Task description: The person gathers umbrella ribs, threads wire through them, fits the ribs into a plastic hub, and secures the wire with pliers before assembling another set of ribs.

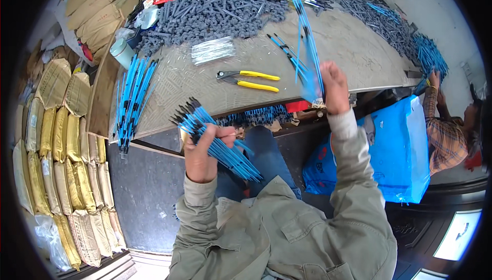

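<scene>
My left hand (pixel 202 154) is wrapped round a thick bundle of thin blue sticks (pixel 233 162) with black tips, held over my lap in front of the table edge. Raised over the table's front edge, my right hand (pixel 335 88) grips several long blue sticks (pixel 311 44) that point up and away; their lower part is smeared by motion. Beside them, a few more blue sticks with black bands (pixel 289 52) lie on the table. Yellow-handled pliers (pixel 256 80) rest between my hands. Another group of blue-and-black sticks (pixel 133 95) lies across the table's left edge.
Grey plastic plugs (pixel 205 13) cover the far table, with silver wire pieces (pixel 212 50) in front. A pale cup (pixel 122 52) stands at left. Stacked sacks (pixel 61 152) fill the left side. A large blue bag (pixel 389 147) and another person (pixel 448 134) are at right.
</scene>
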The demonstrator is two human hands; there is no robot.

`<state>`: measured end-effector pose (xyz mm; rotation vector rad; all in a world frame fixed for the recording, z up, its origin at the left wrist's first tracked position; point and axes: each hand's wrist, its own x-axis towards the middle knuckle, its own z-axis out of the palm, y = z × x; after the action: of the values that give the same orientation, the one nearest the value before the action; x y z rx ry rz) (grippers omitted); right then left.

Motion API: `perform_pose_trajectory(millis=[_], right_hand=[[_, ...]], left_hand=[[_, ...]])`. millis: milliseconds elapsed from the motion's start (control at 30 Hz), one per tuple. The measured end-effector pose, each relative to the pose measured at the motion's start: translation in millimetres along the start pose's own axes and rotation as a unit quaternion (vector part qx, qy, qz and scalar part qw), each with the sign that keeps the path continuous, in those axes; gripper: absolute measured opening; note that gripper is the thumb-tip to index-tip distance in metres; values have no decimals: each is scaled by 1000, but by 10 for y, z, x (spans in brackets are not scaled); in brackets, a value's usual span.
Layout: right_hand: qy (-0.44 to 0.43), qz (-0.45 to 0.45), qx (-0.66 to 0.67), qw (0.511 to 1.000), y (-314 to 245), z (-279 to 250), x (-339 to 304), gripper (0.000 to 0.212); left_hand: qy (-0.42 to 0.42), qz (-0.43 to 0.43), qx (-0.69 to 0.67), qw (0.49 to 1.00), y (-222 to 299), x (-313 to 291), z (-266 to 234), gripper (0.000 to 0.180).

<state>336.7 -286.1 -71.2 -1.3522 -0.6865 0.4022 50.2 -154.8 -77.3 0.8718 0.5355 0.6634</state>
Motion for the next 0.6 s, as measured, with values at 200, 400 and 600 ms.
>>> perform_pose_trajectory(millis=[200,400,600], right_hand=[[-143,181,205,951,102,595,-1009,14],[-309,285,255,871,299,891,-1317,14],[-324,312,286,846,322,905,-1349,16]], left_hand=[[22,25,-48,998,76,182,41,23],[-14,55,-77,995,89,135,72,34],[-8,123,-34,992,45,-3,47,20]])
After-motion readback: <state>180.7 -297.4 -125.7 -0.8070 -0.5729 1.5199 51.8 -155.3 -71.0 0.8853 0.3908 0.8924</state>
